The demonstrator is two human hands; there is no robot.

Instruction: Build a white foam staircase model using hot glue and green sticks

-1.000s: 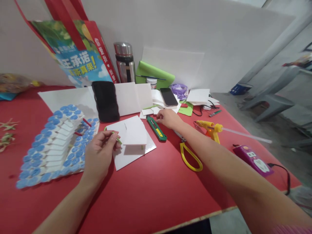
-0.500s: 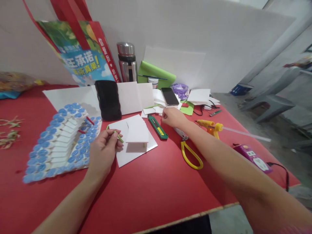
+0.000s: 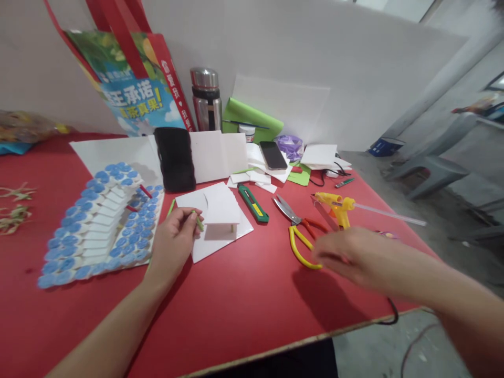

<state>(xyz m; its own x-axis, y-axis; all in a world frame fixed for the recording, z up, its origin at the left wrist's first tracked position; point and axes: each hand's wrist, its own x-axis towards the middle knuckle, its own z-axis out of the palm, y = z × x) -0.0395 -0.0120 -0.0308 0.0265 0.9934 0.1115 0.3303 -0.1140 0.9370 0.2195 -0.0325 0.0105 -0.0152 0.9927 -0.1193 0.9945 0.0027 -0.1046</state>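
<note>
My left hand (image 3: 181, 228) pinches a short green stick (image 3: 199, 222) beside a small white board model (image 3: 222, 205). The model has a raised flat top on a short post and stands on a white base sheet (image 3: 207, 249). Another thin green strip (image 3: 170, 208) shows behind that hand. My right hand (image 3: 346, 254), smeared by motion, hovers at the handle end of the scissors (image 3: 301, 252), which have one yellow and one red handle. Its fingers curl down, and I cannot make out whether they touch the handles. A green utility knife (image 3: 254, 203) lies between the model and the scissors.
A stair model (image 3: 98, 226) edged with blue rolls stands at left. A yellow glue gun (image 3: 338, 206) with a clear stick lies at right. Behind are a black case (image 3: 174, 160), a phone (image 3: 273, 156), paper scraps (image 3: 260, 178), a steel flask (image 3: 207, 102) and a bag (image 3: 134, 89).
My right hand has moved from the paper scraps toward me and right, to the scissor handles, uncovering the blades and scraps. My left hand keeps the green stick, shifted slightly right.
</note>
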